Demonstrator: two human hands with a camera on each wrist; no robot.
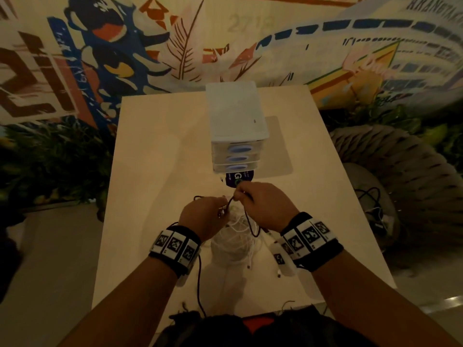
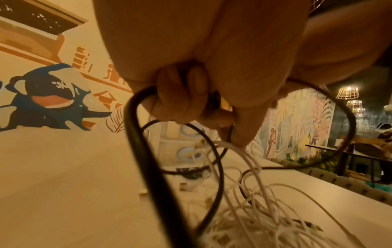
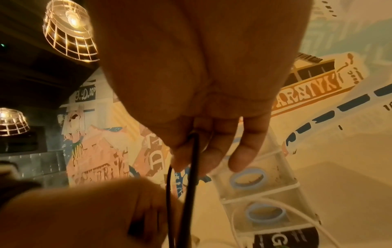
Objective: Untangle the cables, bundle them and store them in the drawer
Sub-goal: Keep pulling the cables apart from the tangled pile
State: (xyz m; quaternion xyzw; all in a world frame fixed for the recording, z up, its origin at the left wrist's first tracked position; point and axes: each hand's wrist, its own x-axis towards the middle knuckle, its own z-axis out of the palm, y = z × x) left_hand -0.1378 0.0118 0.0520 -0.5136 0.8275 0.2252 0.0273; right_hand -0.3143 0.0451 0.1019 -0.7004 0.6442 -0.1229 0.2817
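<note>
With the black cable (image 1: 249,221) raised between both hands just in front of the drawer unit (image 1: 237,136), still at the untangling step: nothing bundled, no drawer drawn out. In the head view, left hand (image 1: 204,216) and right hand (image 1: 263,205) close together, each with fingers curled round the dark strand, above the heap of white cables (image 1: 233,236) lying on the table (image 1: 155,171) nearer the body than the drawer unit. From the left wrist, fingers (image 2: 182,100) clenched on a loop of black cable (image 2: 148,167), white strands (image 2: 254,209) trailing down to the tabletop, drawer fronts blurred behind. From the right wrist, thumb and fingers (image 3: 214,147) pinching the black cable (image 3: 191,184), drawer unit (image 3: 265,184) just beyond, a white lead (image 3: 275,203) crossing its lower front. Next, probably: draw the dark strand free of the white ones without tightening any knot, then coil. Thin, limp, prone to snag.
</note>
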